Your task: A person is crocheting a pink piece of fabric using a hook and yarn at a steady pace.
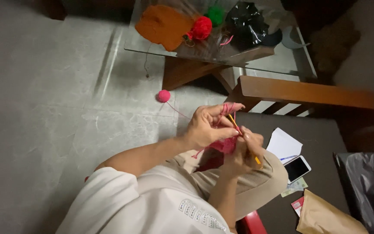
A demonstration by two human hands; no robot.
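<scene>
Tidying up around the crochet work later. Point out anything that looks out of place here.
The pink yarn ball lies on the grey floor near the glass table's wooden leg, apart from the other yarn on the tabletop. Its strand runs up to the left hand. Nothing looks spilled or damaged.

Your right hand (245,149) hides most of the pink crochet piece (225,145); the black bag (369,186) is cut off at the frame edge.

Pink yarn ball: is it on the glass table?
No, the pink yarn ball lies on the grey floor, beside the glass table.
</scene>
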